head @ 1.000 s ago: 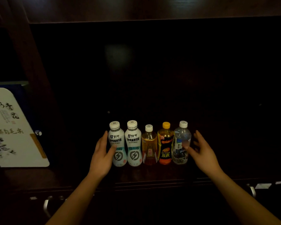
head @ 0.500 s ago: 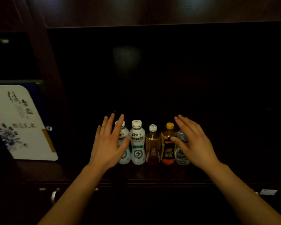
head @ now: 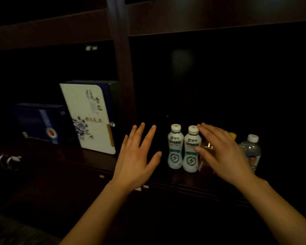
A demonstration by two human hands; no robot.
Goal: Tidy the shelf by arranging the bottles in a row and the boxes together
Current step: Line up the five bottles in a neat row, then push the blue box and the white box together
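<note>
Several bottles stand in a row on the dark shelf (head: 166,181): two white bottles (head: 174,147) (head: 191,149), an amber bottle (head: 206,147) and a yellow-capped bottle (head: 233,136) mostly hidden behind my right hand, and a clear water bottle (head: 251,151) at the right end. My right hand (head: 221,152) hovers in front of the row with straight fingers, holding nothing. My left hand (head: 138,156) is spread flat left of the white bottles, apart from them. A white box with calligraphy (head: 90,119) stands in the left compartment beside a dark blue box (head: 41,122).
A dark wooden upright (head: 120,68) divides the box compartment from the bottle compartment. Metal drawer handles (head: 7,160) show at lower left below the shelf. The back of the shelf is very dark.
My view has swung left, bringing the blue box into sight. Both hands have drawn off the ends of the bottle row and shifted left, fingers still straight.
</note>
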